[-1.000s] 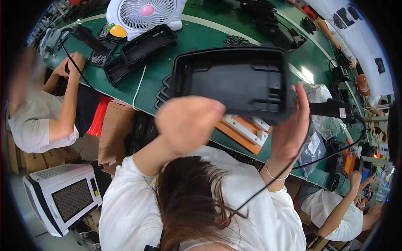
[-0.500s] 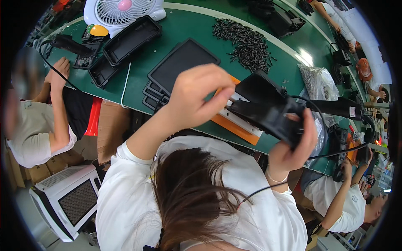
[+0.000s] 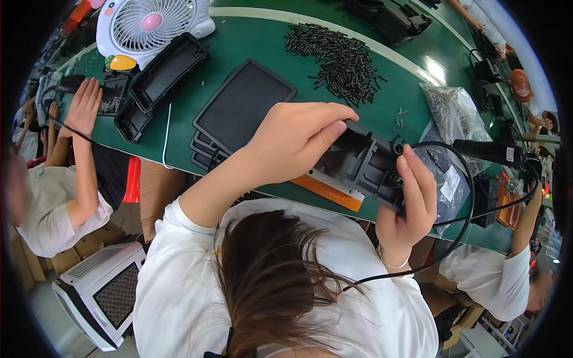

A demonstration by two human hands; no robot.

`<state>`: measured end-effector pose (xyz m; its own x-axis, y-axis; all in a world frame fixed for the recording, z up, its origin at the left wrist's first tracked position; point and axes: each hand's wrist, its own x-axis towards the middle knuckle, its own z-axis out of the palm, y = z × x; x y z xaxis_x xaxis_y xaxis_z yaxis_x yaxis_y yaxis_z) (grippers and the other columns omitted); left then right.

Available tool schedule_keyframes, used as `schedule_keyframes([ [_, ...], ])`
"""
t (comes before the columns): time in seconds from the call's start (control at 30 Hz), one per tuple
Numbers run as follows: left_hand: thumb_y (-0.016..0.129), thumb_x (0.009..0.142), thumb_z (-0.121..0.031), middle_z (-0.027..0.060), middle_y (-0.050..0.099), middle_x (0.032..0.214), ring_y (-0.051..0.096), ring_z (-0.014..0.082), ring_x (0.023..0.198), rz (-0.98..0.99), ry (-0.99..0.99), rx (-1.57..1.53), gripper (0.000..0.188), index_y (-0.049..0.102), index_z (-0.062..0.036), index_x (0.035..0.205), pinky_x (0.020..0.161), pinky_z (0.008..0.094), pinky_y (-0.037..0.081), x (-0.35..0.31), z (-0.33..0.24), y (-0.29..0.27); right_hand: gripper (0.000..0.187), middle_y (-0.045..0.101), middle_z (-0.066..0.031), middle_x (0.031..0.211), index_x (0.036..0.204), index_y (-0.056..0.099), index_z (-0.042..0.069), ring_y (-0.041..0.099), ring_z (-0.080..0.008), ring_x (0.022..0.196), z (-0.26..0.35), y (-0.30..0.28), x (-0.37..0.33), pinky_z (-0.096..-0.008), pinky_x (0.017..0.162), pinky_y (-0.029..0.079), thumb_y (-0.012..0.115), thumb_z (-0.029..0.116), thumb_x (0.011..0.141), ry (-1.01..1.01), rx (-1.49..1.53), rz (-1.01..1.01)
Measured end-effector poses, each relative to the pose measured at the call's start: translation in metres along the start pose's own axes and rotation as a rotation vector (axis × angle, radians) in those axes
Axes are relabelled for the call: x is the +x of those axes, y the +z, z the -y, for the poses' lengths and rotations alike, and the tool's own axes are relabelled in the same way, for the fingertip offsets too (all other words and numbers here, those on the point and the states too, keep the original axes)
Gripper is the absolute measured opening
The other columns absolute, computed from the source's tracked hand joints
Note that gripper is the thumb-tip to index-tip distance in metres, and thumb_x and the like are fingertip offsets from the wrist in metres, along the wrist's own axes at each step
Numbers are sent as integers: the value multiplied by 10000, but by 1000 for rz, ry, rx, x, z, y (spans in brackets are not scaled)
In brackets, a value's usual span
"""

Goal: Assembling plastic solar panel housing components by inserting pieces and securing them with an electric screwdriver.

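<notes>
Both my hands are on a black plastic housing [image 3: 373,170], tilted above the bench with its ribbed, hollow inside showing. My left hand [image 3: 298,140] closes over its far left end, fingers stretched along the edge and thumb bent beneath them. At the near right end, my right hand [image 3: 412,200] grips it, its fingertips beside small round posts. Under the housing lies an orange and white fixture [image 3: 331,192], mostly covered. Flat black panels [image 3: 245,107] are stacked to the left of my left hand.
Beyond my hands lies a heap of dark screws [image 3: 337,62]. Plastic bags [image 3: 456,119] and a corded black tool [image 3: 486,150] are at right. Black trays [image 3: 161,74] and a white fan [image 3: 152,27] stand at left. A co-worker's hand [image 3: 85,107] is farther left.
The black housing has turned so its ribbed inside now shows. My left hand has moved right onto its end; my right fingers have shifted along the other end.
</notes>
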<state>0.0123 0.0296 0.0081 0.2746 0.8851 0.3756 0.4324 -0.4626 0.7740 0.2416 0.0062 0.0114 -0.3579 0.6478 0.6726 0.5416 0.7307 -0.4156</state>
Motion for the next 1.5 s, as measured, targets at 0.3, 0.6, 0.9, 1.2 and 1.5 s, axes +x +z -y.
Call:
schedule_keyframes([
  [0.3, 591, 864, -107, 143, 668, 945, 644, 335, 904, 259, -57, 618, 184, 623, -41, 1033, 780, 420, 512, 86, 105, -2, 495, 634, -179, 1162, 1150, 632, -39, 585, -294, 907, -2, -23, 26, -367, 808, 438, 678, 215, 728, 62, 276, 128],
  [0.6, 627, 794, -40, 124, 661, 831, 650, 316, 812, 377, -138, 762, 245, 601, -56, 1038, 734, 417, 508, 97, 124, 10, 356, 610, -122, 959, 1045, 656, 22, 553, -265, 819, 2, -21, 30, -350, 693, 440, 762, 142, 726, 81, 167, 74],
  [0.9, 607, 805, -17, 46, 588, 871, 554, 141, 791, 259, 153, -301, 152, 618, -7, 957, 709, 264, 458, 75, -13, -6, 808, 507, -275, 1308, 1402, 324, -88, 574, -305, 1122, -17, -15, 18, -363, 852, 483, 577, 497, 905, 236, 749, -438],
  [1.2, 633, 791, -5, 89, 613, 907, 610, 222, 827, 284, 259, -19, 128, 645, -20, 918, 692, 320, 480, 61, -39, -3, 543, 540, -249, 1259, 1336, 409, -98, 584, -282, 1071, -29, -19, 0, -359, 844, 472, 549, 153, 875, 350, 766, -436],
  [1.5, 617, 822, -64, 116, 692, 961, 654, 184, 902, 362, -41, -307, 500, 494, -19, 1305, 840, 317, 490, 54, -27, 4, 265, 555, -125, 866, 1148, 518, -55, 503, -177, 656, -33, -40, -12, -269, 526, 398, 475, 35, 902, -58, 785, -706],
])
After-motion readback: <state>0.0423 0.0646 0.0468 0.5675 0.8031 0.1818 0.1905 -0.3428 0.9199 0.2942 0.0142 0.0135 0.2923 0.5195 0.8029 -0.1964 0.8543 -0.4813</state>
